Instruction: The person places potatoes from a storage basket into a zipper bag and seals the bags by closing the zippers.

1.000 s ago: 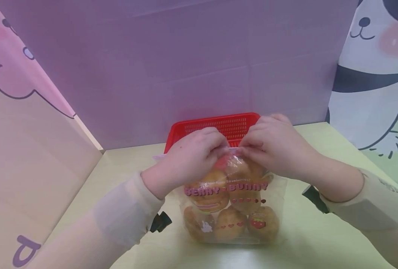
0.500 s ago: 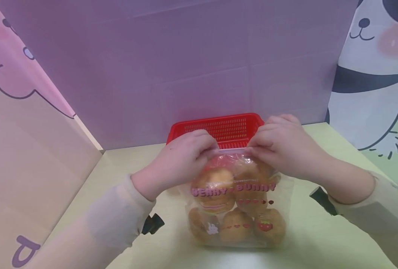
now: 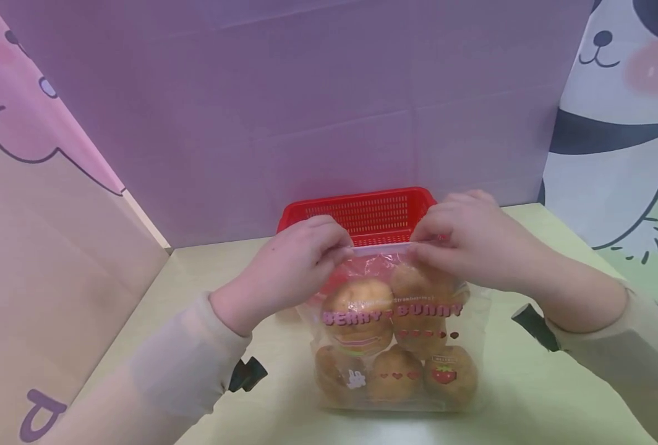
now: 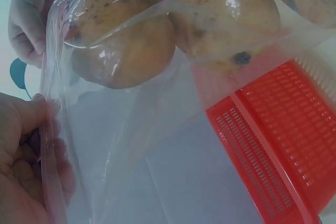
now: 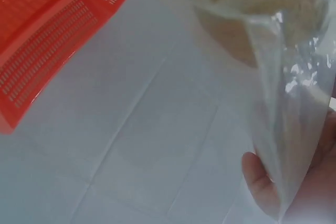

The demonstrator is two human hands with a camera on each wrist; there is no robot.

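A clear plastic bag printed "BERRY BUNNY" stands upright on the table with several potatoes inside. Its top edge is a pale strip. My left hand pinches that strip between thumb and fingers toward the left. Farther right along the same strip, my right hand pinches it too, and a stretch of the edge shows between the hands. In the left wrist view the left hand has its fingers behind the film. The right wrist view shows the right hand at the bag's corner.
Behind the bag sits a red perforated plastic basket, close to the purple back wall. Printed panels stand at left and right. The pale table extends to both sides of the bag.
My hands have moved apart along the bag's top edge, left hand leftward and right hand slightly rightward. The bag has shifted a little to the right. The basket stays put.
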